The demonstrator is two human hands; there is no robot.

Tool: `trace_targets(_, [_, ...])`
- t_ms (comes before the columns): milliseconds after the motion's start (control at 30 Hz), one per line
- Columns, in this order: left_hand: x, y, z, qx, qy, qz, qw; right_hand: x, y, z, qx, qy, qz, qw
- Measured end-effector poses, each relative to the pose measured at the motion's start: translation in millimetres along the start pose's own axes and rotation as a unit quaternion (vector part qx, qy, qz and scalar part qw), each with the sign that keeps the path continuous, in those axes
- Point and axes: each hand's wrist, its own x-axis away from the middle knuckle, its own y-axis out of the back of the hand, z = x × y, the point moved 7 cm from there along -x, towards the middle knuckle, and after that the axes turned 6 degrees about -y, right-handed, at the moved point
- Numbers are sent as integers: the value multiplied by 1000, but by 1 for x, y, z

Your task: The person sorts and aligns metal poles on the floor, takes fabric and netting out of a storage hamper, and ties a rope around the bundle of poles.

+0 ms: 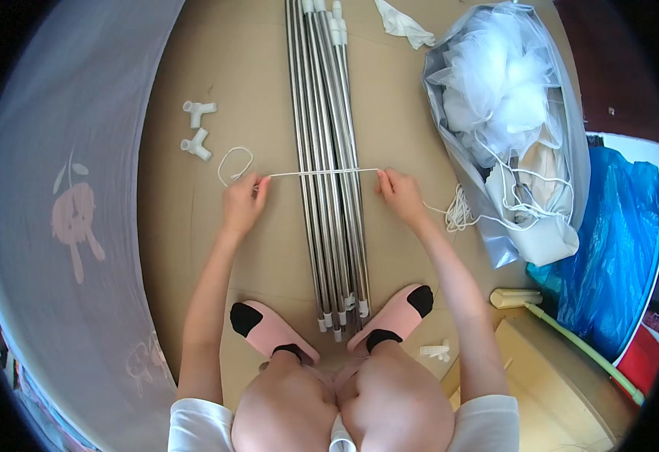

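A thin white cord stretches taut across a bundle of metal poles lying lengthwise on the floor. My left hand pinches the cord just left of the poles, and a loose loop of it curls beyond that hand. On the other side, my right hand is closed on the cord too. From there the cord runs to a small coil and on toward the grey bag. White plastic caps show on several pole ends.
Two white plastic connectors lie left of the poles. White netting fills the bag. Blue plastic and a green-handled tool are at right. Grey printed fabric borders the left. A small white piece lies near my right foot.
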Motion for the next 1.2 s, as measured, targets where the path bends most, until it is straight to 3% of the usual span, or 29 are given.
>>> trace_targets(67, [-1,12,-1,13,-65,-40,997,15,13,27,201,89,-52,974])
trace_targets(100, [1,16,1,16,-67,-31,997,20,20,27,199,79,-53,975])
trace_targets(167, [-9,33,-25,-109,-218,6,970,23,31,53,264,230,-67,934])
trace_targets(400, [-15,49,9,-88,-186,20,978,16,20,63,265,246,-71,929])
trace_targets(467, [-16,45,11,-82,-170,39,981,13,14,54,225,188,-30,956])
trace_targets(700, [-12,52,4,-59,-191,29,979,20,26,55,270,173,-21,947])
trace_targets(800, [-13,40,18,-46,-121,48,990,8,15,39,206,158,-42,965])
trace_targets(867, [-10,28,32,18,-59,44,997,-4,3,12,73,8,50,996])
trace_targets(900, [-8,21,36,14,-60,42,997,-9,0,9,71,12,49,996])
trace_targets(967, [2,7,55,129,53,44,989,-10,-11,-7,-70,-80,81,991])
trace_targets(1000, [3,3,59,125,52,43,990,-13,-14,-10,-72,-77,81,991])
trace_targets(1067, [5,0,69,83,145,48,985,-22,-19,-14,-141,-94,81,982])
trace_targets(1200, [8,-4,60,87,164,-1,983,-19,-16,-12,-210,-149,36,966])
